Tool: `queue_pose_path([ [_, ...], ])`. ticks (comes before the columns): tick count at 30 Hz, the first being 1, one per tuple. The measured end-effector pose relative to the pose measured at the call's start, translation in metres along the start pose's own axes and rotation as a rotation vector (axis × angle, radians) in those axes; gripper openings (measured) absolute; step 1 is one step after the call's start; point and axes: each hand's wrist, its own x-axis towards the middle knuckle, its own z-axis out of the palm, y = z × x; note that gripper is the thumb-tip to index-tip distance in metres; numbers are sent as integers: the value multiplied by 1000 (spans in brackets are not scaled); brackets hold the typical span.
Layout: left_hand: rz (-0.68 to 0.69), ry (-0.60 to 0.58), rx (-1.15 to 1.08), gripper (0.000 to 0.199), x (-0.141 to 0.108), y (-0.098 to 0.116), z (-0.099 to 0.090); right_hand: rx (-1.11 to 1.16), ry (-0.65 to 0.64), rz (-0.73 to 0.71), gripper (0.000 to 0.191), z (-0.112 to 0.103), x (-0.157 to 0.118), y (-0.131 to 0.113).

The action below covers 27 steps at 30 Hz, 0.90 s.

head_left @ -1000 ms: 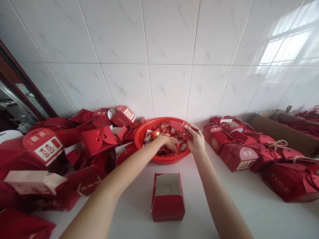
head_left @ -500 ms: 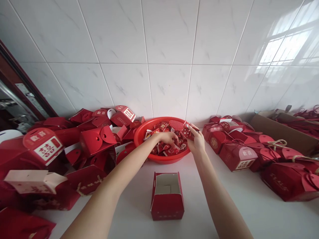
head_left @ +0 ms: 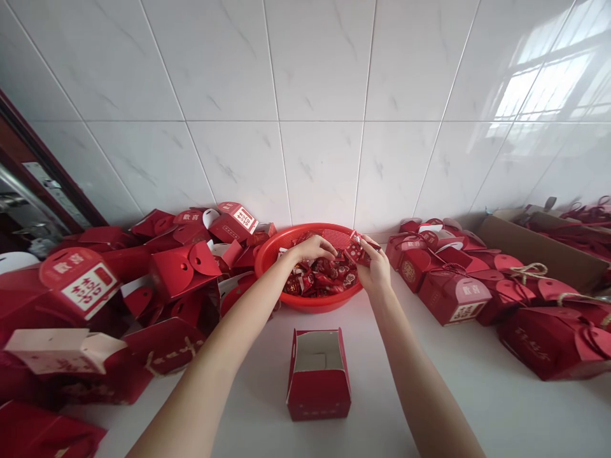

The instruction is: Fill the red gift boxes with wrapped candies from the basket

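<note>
Left hand (head_left: 317, 247), fingers bent, hovers over red-wrapped sweets (head_left: 328, 280) in a round red plastic basket (head_left: 317, 305); whether it pinches any, I cannot tell. Bodyward of both hands, a red cardboard box (head_left: 319, 397) stands open-topped, within easy reach. Right hand (head_left: 377, 267) grips shiny red packets (head_left: 354, 249), apparently freeing the left.

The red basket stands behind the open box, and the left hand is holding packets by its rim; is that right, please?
Not the left: the head view shows the right hand holding the packets by the rim of the red basket, which stands behind the open box.
</note>
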Motion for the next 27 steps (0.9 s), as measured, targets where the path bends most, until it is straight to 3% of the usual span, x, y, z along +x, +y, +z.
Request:
queue_pose_path([
  [5,-5,43,75,22,1,-4,0,8,8,4,19,0,0,0],
  [8,-6,8,151,27,1,-5,5,5,7,9,19,0,1,0],
  [11,17,-62,231,27,2,-1,18,9,5,13,18,0,1,0],
  [16,56,-173,318,11,9,16,47,6,-4,17,20,1,0,-1],
  [19,61,-186,323,9,10,24,52,2,-15,24,21,2,-1,-2],
  [23,73,-7,239,12,-2,35,35,4,-26,38,21,3,-2,-5],
  [27,93,244,52,32,-34,45,18,-14,-95,95,21,6,-5,-11],
])
